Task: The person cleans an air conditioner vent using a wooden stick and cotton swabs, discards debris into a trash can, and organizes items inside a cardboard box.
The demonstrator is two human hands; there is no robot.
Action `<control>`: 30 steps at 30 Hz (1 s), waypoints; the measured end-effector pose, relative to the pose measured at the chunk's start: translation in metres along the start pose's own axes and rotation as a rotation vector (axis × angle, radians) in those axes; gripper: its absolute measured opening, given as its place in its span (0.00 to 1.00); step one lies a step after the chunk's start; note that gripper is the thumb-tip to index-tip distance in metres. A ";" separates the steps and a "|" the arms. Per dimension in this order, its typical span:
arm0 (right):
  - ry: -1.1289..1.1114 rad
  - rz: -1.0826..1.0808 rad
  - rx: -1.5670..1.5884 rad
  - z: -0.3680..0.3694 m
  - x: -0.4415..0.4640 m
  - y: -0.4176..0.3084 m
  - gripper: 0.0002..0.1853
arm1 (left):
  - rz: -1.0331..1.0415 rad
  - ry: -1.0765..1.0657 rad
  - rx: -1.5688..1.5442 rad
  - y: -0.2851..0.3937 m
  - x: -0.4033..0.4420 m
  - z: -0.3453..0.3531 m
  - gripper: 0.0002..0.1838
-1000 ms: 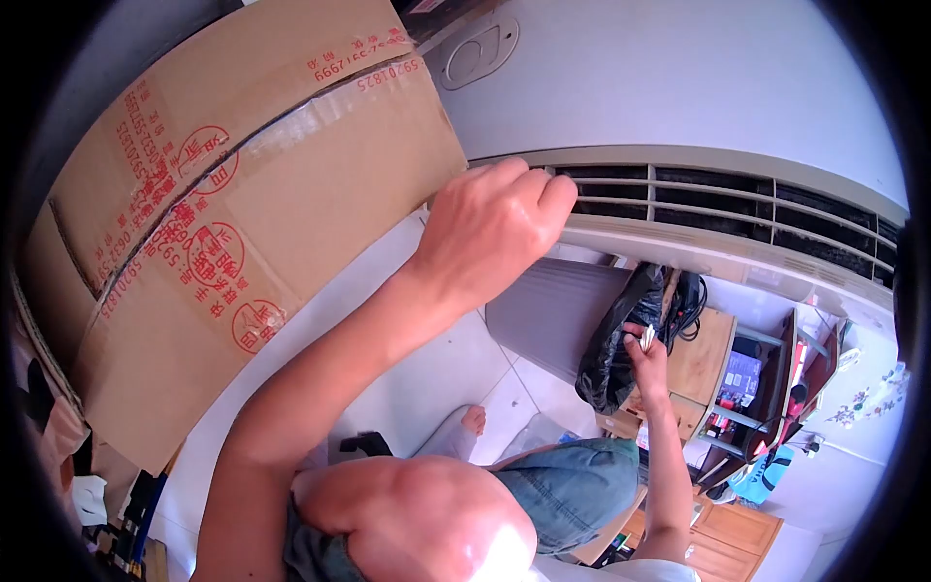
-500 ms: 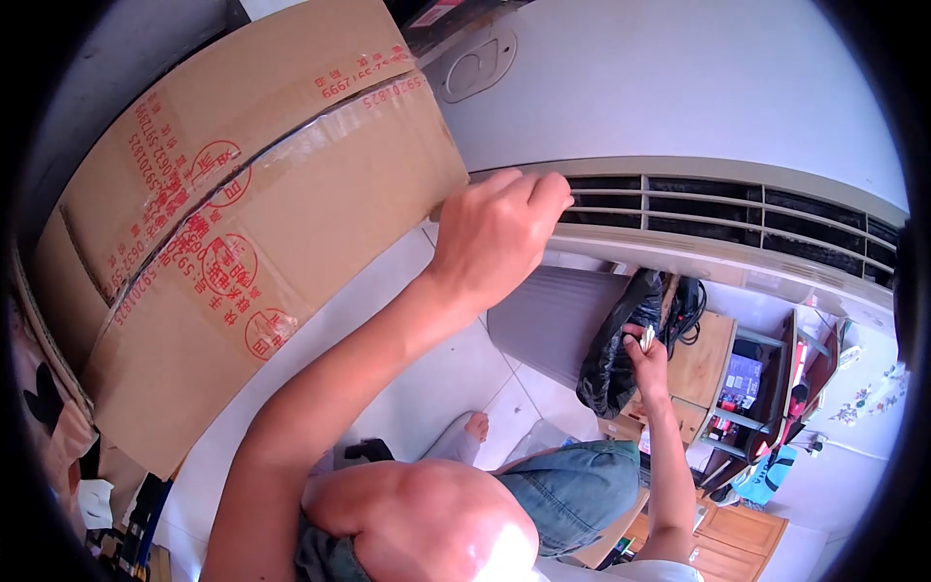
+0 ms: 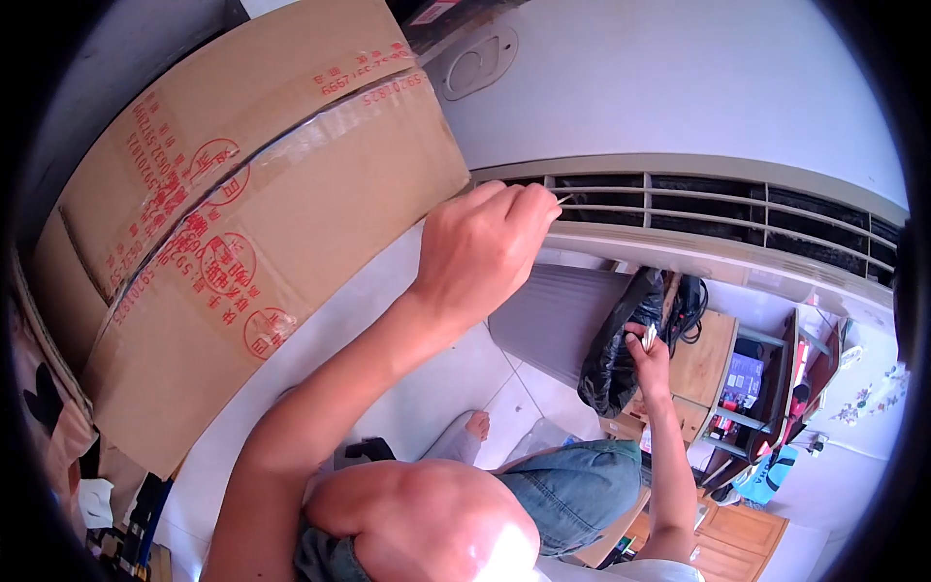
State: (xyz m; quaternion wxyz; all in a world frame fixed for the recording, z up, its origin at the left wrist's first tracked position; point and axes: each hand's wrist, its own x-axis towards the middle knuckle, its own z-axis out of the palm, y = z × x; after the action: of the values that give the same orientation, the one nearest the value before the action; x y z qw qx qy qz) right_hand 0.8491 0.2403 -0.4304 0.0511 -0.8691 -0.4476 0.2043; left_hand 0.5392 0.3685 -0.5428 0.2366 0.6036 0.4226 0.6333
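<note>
My left hand (image 3: 485, 242) is closed in front of the left end of a slatted vent (image 3: 706, 206). From its fingertips a short, thin, pale stick (image 3: 562, 200) points toward the slats. Lower and to the right, my right hand (image 3: 652, 364) pinches a small bunch of thin white sticks (image 3: 649, 338). That hand is beside the black bag lining (image 3: 606, 373) of a grey bin (image 3: 553, 315). The left fingertips are partly hidden behind the back of the hand.
A large cardboard box (image 3: 320, 213) with red print fills the upper left. Below are my bare knee (image 3: 427, 514) and a foot (image 3: 476, 424) on the tiled floor. At the right stand a wooden cabinet (image 3: 700, 364), cables (image 3: 690, 310) and a shelf with small items.
My left hand has drawn back slightly to the left and down from the slats, and the thin stick now shows at its fingertips. My right hand has hardly moved.
</note>
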 end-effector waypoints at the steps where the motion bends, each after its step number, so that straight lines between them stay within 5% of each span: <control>1: 0.001 -0.001 0.002 0.001 0.001 0.000 0.10 | -0.016 -0.032 0.007 0.000 0.003 -0.001 0.05; 17: 0.010 -0.013 0.014 0.000 0.005 0.004 0.10 | 0.039 0.164 -0.184 -0.011 -0.006 0.019 0.06; 26: 0.024 0.006 0.032 0.003 0.006 -0.005 0.10 | 0.141 -0.014 0.104 -0.010 0.009 0.011 0.05; 30: 0.024 -0.004 0.024 0.001 0.008 0.001 0.11 | -0.012 -0.205 0.180 0.001 0.013 0.003 0.07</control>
State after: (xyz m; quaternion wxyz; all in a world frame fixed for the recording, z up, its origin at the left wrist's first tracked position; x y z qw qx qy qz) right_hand 0.8540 0.2463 -0.4339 0.0672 -0.8699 -0.4461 0.1993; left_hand 0.5400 0.3790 -0.5355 0.2272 0.6815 0.4547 0.5265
